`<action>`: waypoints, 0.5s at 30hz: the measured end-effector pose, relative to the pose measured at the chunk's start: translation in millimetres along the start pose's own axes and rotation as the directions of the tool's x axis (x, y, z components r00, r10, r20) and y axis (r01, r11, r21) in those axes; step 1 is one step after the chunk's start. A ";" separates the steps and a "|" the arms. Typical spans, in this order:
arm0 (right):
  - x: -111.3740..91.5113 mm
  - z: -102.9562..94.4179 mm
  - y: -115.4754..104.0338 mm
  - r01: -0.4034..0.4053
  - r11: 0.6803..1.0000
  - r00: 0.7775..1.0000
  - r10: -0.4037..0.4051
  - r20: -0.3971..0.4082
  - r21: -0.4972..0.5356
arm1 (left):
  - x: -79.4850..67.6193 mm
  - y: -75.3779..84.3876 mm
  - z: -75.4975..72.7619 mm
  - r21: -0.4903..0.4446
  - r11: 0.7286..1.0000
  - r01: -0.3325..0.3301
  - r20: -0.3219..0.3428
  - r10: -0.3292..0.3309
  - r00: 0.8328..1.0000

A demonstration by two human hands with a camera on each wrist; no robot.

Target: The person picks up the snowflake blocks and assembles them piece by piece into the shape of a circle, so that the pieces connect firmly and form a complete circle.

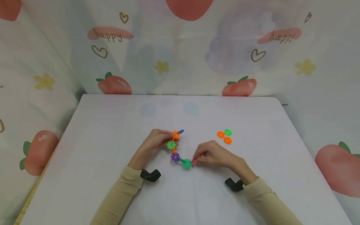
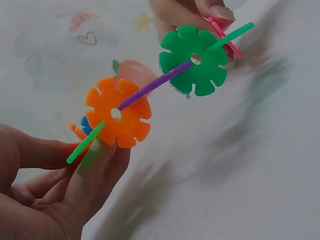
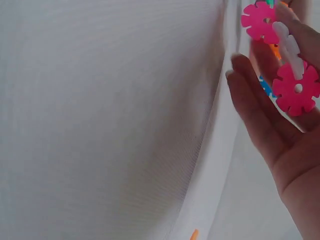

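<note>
A chain of slotted plastic snowflake discs runs between both hands. My left hand (image 1: 157,139) pinches its upper end near an orange disc (image 1: 175,134), where a blue disc (image 1: 181,131) sticks out. Below come a light green disc (image 1: 171,145), a purple disc (image 1: 175,157) and a dark green disc (image 1: 187,163), with others seen edge-on. At the other end, my right hand (image 1: 213,153) pinches the pink part of the chain between thumb and fingers. The right wrist view shows a pink disc (image 3: 260,22), a white disc (image 3: 288,47) and another pink disc (image 3: 296,90) there.
Two orange discs and a light green disc (image 1: 227,132) lie together on the white table (image 1: 112,125), beyond the right hand. Black curved pieces (image 1: 150,175) sit at both wrists. A printed cloth (image 1: 180,47) hangs behind the table.
</note>
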State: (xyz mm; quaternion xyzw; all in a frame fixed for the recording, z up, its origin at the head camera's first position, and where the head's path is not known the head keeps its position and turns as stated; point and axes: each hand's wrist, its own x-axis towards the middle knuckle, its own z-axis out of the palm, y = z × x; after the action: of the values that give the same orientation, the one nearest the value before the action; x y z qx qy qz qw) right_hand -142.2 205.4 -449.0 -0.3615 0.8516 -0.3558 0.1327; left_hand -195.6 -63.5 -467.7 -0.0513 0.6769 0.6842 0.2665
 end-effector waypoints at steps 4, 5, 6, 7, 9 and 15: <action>0.1 -0.9 1.0 -0.036 0.998 0.999 0.035 0.029 0.056 | 0.7 -0.9 -0.8 0.006 1.000 0.002 -0.011 -0.002 1.000; 0.0 -1.4 1.3 -0.051 0.996 0.998 0.049 0.040 0.073 | 0.9 -1.1 -1.0 0.001 1.000 0.001 -0.006 -0.001 1.000; -0.1 -2.0 1.3 -0.070 0.993 0.996 0.066 0.053 0.092 | 1.1 -1.4 -1.1 -0.001 1.000 0.000 -0.002 0.000 1.000; -0.1 -2.8 1.4 -0.087 0.990 0.995 0.080 0.066 0.110 | 1.4 -1.5 -1.3 -0.005 1.000 -0.001 0.001 0.001 1.000; -0.2 -4.3 1.4 -0.125 0.981 0.989 0.112 0.093 0.147 | 1.9 -1.9 -1.4 -0.008 1.000 -0.002 0.003 0.002 1.000; 0.4 -6.4 2.7 -0.180 0.957 0.980 0.153 0.130 0.226 | 1.5 -1.5 -1.2 -0.005 1.000 0.006 0.004 -0.006 1.000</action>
State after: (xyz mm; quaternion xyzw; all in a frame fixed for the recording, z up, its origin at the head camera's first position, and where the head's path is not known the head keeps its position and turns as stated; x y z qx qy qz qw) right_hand -147.0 209.8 -446.3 -0.2894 0.8217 -0.4217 0.2517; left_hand -196.6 -64.3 -469.8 -0.0528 0.6747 0.6850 0.2698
